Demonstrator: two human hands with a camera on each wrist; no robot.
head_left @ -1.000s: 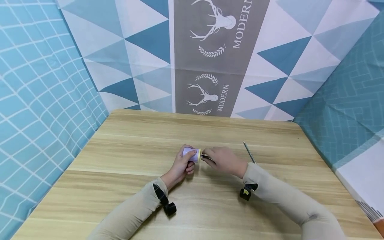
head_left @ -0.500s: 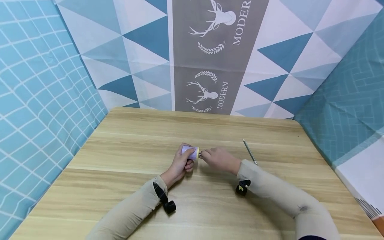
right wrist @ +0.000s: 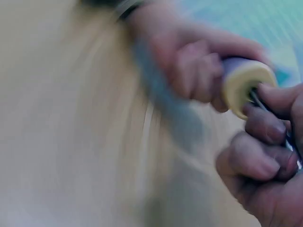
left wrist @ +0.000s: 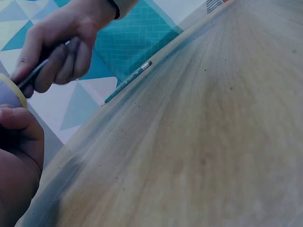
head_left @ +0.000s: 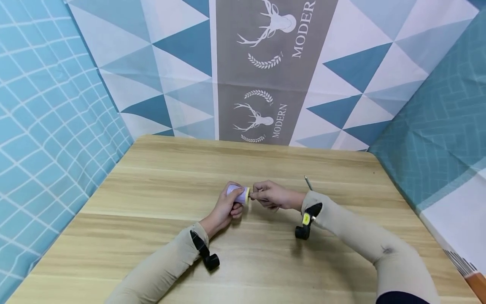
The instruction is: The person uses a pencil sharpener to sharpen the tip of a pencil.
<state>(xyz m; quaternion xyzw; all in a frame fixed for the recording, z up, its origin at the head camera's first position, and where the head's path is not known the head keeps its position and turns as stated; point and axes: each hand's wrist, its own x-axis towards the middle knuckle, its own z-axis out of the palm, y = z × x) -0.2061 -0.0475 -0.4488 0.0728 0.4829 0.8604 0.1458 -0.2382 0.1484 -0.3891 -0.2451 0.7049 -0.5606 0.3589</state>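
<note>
My left hand grips a small purple pencil sharpener with a yellow rim, thumb laid along its side. The yellow end faces right and has a hole in its middle. My right hand pinches a thin dark pencil, whose end goes into that hole. Most of the pencil is hidden inside the curled right fingers. In the left wrist view the sharpener shows only at the left edge, with the pencil running back into the right palm.
A second, greenish pencil lies on the wooden table behind the right wrist, partly covered by the sleeve in the head view. Patterned cloth hangs around the table's back and sides.
My right hand has closed up to the sharpener and rolled over, its wrist camera turning with it. The sharpener stays in my left hand almost unmoved. The second pencil is now more covered.
</note>
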